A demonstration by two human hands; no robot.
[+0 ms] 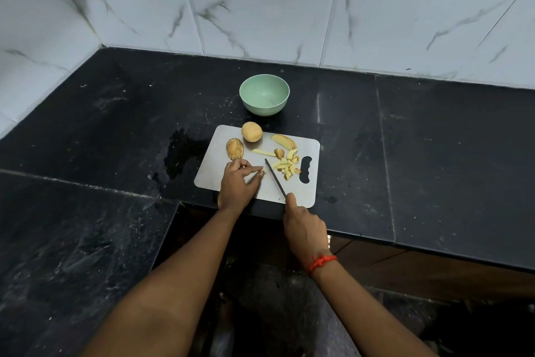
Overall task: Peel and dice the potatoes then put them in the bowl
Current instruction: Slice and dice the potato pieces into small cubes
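A steel cutting board (220,174) lies on the black counter. On it sit a round peeled potato (251,131), a half potato with skin (234,149), a slice (283,141), a strip (263,152) and a pile of several diced pieces (288,165). My left hand (238,183) rests on the board and pinches a small potato piece (261,172) at its fingertips. My right hand (304,226) grips the handle of a knife (275,178), its blade lying just right of that piece. A pale green bowl (264,94) stands behind the board with nothing in it.
The black stone counter (434,154) wraps in an L, with a white marble-tiled wall (260,9) behind. A wet patch (182,151) lies left of the board. The board's near edge sits at the counter's front edge. A red thread circles my right wrist (321,262).
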